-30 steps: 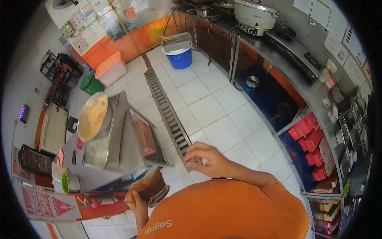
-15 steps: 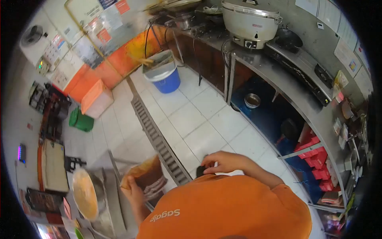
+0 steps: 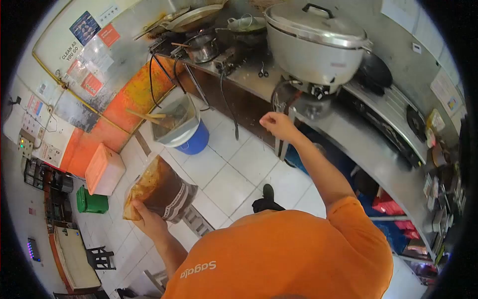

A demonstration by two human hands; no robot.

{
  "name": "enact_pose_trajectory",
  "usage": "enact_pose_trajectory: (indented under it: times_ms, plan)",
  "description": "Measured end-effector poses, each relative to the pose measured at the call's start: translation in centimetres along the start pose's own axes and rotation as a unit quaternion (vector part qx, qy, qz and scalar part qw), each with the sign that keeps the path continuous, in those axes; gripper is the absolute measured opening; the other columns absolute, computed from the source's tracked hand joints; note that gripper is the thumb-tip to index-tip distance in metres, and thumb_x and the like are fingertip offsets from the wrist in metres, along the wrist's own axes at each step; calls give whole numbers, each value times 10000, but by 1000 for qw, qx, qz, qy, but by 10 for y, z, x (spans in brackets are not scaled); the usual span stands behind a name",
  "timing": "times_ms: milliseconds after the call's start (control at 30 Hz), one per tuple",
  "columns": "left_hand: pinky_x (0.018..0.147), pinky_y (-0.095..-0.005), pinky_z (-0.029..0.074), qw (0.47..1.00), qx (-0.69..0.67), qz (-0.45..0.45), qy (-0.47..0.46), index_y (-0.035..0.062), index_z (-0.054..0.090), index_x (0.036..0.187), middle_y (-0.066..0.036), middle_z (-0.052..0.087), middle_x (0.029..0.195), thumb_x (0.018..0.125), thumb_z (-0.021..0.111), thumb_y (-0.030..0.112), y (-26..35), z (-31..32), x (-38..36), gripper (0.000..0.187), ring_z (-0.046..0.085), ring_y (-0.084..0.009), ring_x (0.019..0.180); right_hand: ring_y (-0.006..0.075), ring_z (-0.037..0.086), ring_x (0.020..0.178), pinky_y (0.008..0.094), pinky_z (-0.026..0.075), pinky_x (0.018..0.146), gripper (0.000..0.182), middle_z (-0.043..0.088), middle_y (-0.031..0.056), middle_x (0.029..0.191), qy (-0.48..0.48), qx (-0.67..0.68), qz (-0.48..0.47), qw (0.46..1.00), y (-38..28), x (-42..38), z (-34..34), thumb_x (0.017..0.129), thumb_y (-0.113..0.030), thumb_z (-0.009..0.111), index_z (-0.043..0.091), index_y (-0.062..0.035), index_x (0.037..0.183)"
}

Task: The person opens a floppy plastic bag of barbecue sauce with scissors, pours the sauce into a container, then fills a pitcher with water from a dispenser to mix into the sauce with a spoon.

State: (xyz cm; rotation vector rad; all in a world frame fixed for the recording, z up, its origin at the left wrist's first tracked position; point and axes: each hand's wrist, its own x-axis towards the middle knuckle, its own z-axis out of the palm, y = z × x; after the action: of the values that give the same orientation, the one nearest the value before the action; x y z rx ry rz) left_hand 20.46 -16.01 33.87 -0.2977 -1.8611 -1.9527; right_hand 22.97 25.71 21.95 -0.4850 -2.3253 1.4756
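Observation:
My left hand point(image 3: 144, 215) grips a clear plastic bag of dark brown sauce point(image 3: 167, 192) by its left end. The bag hangs over the tiled floor, with oily brown smears inside its upper part and light print on its side. My right hand point(image 3: 280, 125) is stretched forward, its fingers curled in and nothing visible in them. It is in front of the steel counter's edge, below the large rice cooker point(image 3: 313, 50). Beyond it, a pair of scissors point(image 3: 262, 71) lies on the steel counter point(image 3: 249, 79).
A blue bucket point(image 3: 195, 140) with a lined top and wooden handles stands on the floor ahead. Left of it are an orange-lidded box point(image 3: 104, 172) and a green bin point(image 3: 92, 200). Pots and a wok point(image 3: 196, 19) sit at the back stove. A drain grate point(image 3: 196, 222) crosses the floor.
The view has moved forward towards the counter. My left hand has raised the bag from beside the steel table. My right arm has stretched out from near my body towards the counter.

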Motion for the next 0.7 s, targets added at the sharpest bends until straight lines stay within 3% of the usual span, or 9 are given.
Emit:
enact_pose_trajectory:
  times_ms: [167, 233, 300, 367, 433, 467, 533, 633, 700]
  plan:
    - [866, -337, 435, 998, -27, -48, 24, -17, 428, 1191, -119, 508, 1156, 927, 499, 346, -44, 67, 45, 455, 517, -209, 1026, 295, 626, 841, 373, 480, 726, 289, 650, 169, 879, 52, -108, -14, 993, 95, 235, 8, 804, -286, 594, 644, -28, 924]
    - [820, -330, 428, 993, 95, -15, 74, -28, 524, 1051, -100, 558, 1029, 948, 456, 323, -52, 86, 59, 372, 542, -193, 912, 320, 617, 810, 383, 478, 728, 229, 650, 169, 842, 46, -287, 29, 956, 149, 321, 10, 826, -205, 559, 641, -16, 926]
    - [804, -329, 426, 989, 126, -2, 79, -27, 541, 1015, -98, 566, 995, 947, 455, 327, -49, 96, 72, 371, 540, -190, 900, 351, 606, 865, 399, 480, 775, 211, 643, 202, 884, 205, -312, 84, 924, 241, 395, 31, 811, -142, 519, 653, 3, 887]
    - [788, -328, 424, 983, 164, 3, 84, -26, 558, 980, -96, 574, 962, 947, 454, 331, -53, 103, 78, 373, 538, -187, 887, 363, 597, 925, 400, 480, 801, 218, 635, 227, 911, 42, -447, 63, 892, 219, 402, 7, 800, -124, 517, 653, 21, 888]
    - [741, -323, 425, 973, 206, 4, 107, -34, 572, 935, -90, 583, 893, 952, 439, 319, -56, 104, 85, 377, 536, -175, 837, 364, 601, 947, 401, 486, 804, 207, 635, 240, 909, 71, -343, 188, 918, 183, 395, 3, 779, -99, 529, 657, 33, 875]
    - [741, -323, 425, 971, 210, 2, 113, -34, 572, 935, -90, 583, 893, 952, 439, 319, -57, 106, 88, 377, 536, -175, 837, 364, 601, 947, 401, 486, 804, 207, 635, 240, 909, 65, -344, 184, 918, 186, 402, 8, 779, -99, 529, 657, 33, 875]
    - [707, -310, 423, 968, 212, -10, 134, -42, 569, 946, -86, 588, 880, 955, 430, 303, -60, 110, 92, 373, 536, -168, 795, 360, 615, 933, 408, 497, 794, 228, 631, 248, 932, -86, -446, 197, 869, 194, 411, 4, 763, -102, 559, 646, 42, 917]
    - [695, -295, 425, 966, 235, -24, 104, -49, 580, 935, -83, 595, 842, 958, 417, 284, -57, 121, 98, 371, 539, -160, 768, 303, 652, 867, 403, 542, 675, 270, 662, 169, 934, -15, -359, 285, 889, 205, 420, 7, 763, -210, 636, 670, -10, 943]
    - [685, -297, 424, 967, 232, -29, 100, -51, 588, 911, -85, 598, 822, 955, 422, 281, -68, 122, 102, 374, 539, -158, 756, 298, 650, 875, 408, 538, 683, 264, 662, 166, 940, -25, -381, 264, 886, 211, 425, 8, 768, -205, 636, 671, -12, 945]
